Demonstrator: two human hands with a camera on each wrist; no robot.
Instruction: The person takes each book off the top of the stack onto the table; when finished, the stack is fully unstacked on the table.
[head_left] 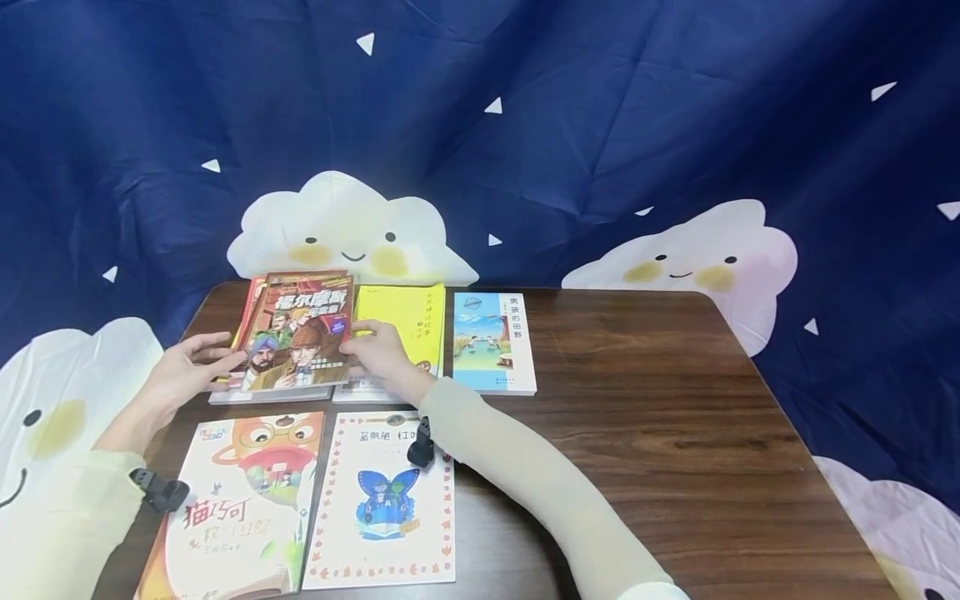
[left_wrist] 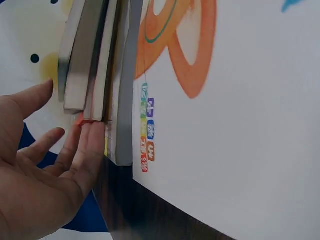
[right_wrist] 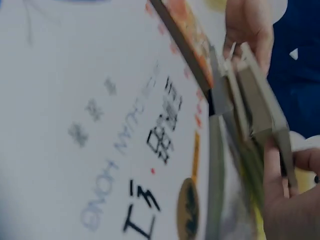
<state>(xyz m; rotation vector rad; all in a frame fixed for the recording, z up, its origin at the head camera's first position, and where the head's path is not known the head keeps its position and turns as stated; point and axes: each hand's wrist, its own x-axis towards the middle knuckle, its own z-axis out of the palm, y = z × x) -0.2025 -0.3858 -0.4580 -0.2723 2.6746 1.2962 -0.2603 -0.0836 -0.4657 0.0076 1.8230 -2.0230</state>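
Note:
A book with a turbaned figure and a man in a brown cap on its cover (head_left: pixel 300 333) tops a stack at the table's back left. My right hand (head_left: pixel 386 362) pinches its right edge; the right wrist view shows the thumb (right_wrist: pixel 306 159) and fingers on either side of the book's corner. On the stack's left, my left hand (head_left: pixel 183 371) has its fingers extended, fingertips (left_wrist: pixel 95 131) at the book edges and thumb apart. The lower books' covers are mostly hidden. Beside the stack, a yellow book (head_left: pixel 397 312) lies partly behind my right hand.
Nearer me lie a white book with an orange cartoon animal (head_left: pixel 240 500) and a white book with a blue butterfly (head_left: pixel 386 504). A blue-and-white book (head_left: pixel 483 350) lies right of the yellow one. Behind the brown table (head_left: pixel 645 433) hangs a dark blue cloud-print curtain (head_left: pixel 525 167).

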